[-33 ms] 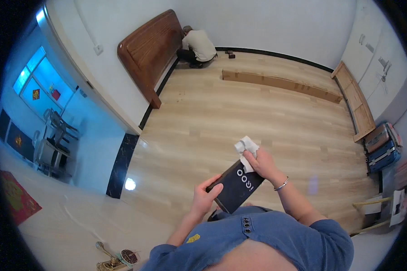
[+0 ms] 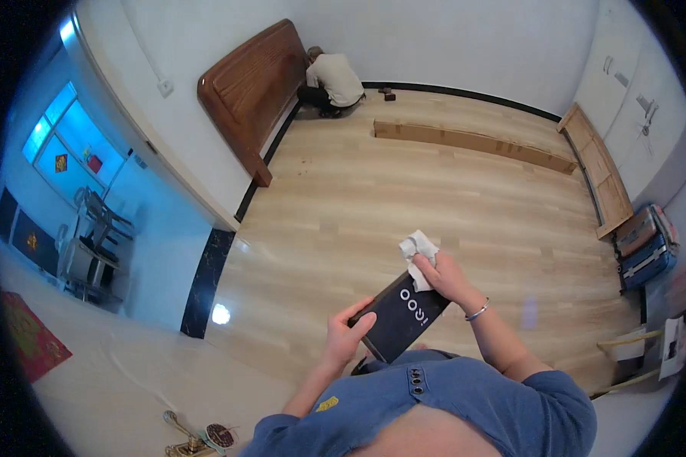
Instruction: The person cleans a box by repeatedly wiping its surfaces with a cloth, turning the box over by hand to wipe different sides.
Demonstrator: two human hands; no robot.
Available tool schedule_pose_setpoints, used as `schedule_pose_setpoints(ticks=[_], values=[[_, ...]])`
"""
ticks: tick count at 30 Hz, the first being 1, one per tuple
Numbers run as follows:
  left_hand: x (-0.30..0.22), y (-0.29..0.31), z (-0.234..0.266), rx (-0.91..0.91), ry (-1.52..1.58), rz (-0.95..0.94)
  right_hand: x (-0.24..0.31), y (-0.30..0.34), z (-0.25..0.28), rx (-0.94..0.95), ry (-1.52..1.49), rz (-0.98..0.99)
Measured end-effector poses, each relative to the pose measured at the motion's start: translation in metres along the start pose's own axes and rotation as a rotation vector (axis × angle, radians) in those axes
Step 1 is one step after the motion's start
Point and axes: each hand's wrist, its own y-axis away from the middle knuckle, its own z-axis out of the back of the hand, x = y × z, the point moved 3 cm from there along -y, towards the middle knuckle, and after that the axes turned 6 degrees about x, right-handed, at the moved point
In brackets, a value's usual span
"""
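Observation:
A flat black box (image 2: 396, 324) with white lettering is held at a slant in front of my body. My left hand (image 2: 344, 337) grips its left edge, thumb on top and fingers along the side. At the box's upper right corner, my right hand (image 2: 447, 278) pinches a crumpled white tissue (image 2: 419, 247) that rests against the box. A silver bracelet (image 2: 477, 309) circles my right wrist. The fingers under the tissue are partly hidden.
A brown wooden headboard (image 2: 253, 80) leans along the left wall, with a person (image 2: 335, 80) crouching at its far end. Across the floor lies a long cardboard box (image 2: 472, 145). On the right are a wooden panel (image 2: 596, 171) and suitcases (image 2: 646, 255); a door handle (image 2: 177, 426) is lower left.

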Motion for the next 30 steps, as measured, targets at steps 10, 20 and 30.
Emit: schedule_pose_setpoints(ticks=[10,20,30], values=[[0.02,0.0,-0.017,0.25,0.429,0.155,-0.055,0.043,0.01,0.162,-1.359,-0.246],[-0.002,-0.008,-0.043,0.541,-0.248,0.249,-0.066,0.101,-0.03,0.062,-1.687,-0.066],[-0.033,-0.005,-0.048,0.538,-0.93,-0.124,-0.048,0.115,-0.034,0.087,-1.46,-0.12]])
